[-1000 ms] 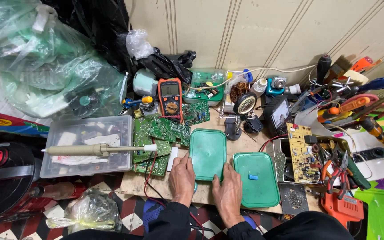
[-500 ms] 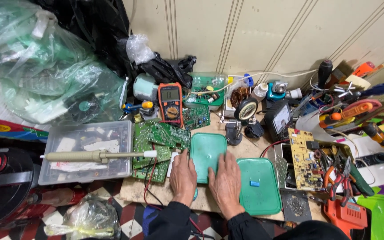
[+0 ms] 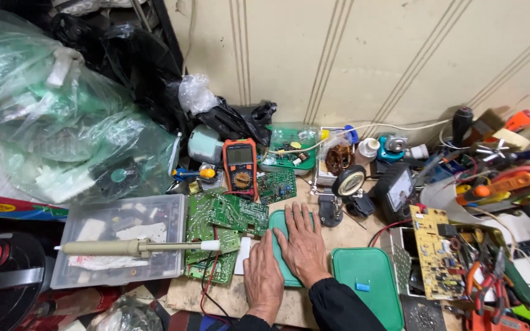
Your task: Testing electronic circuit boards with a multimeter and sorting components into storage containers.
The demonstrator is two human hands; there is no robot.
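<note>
Bags of clear plastic (image 3: 62,122) are filling the upper left of the frame, and below them a clear plastic box (image 3: 121,245) is sitting at the lower left with a soldering iron (image 3: 136,247) lying across its top, the tip reaching right onto a stack of green circuit boards (image 3: 225,224). Above those boards an orange multimeter (image 3: 240,167) is lying face up at the centre of the frame. Just right of the boards, at the lower centre, the left hand (image 3: 263,281) is resting palm down on the wooden worktop (image 3: 228,294), its fingers flat and touching the left edge of a green lid (image 3: 277,224). The right hand (image 3: 303,242) is lying spread and open on top of that same lid, covering most of it; neither hand is gripping anything. A second green lid (image 3: 366,291) is lying just to the right, apart from both hands. Further right a yellowish circuit board (image 3: 429,251) is standing among pliers (image 3: 486,279), wires and screwdrivers crowding the right edge of the frame.
</note>
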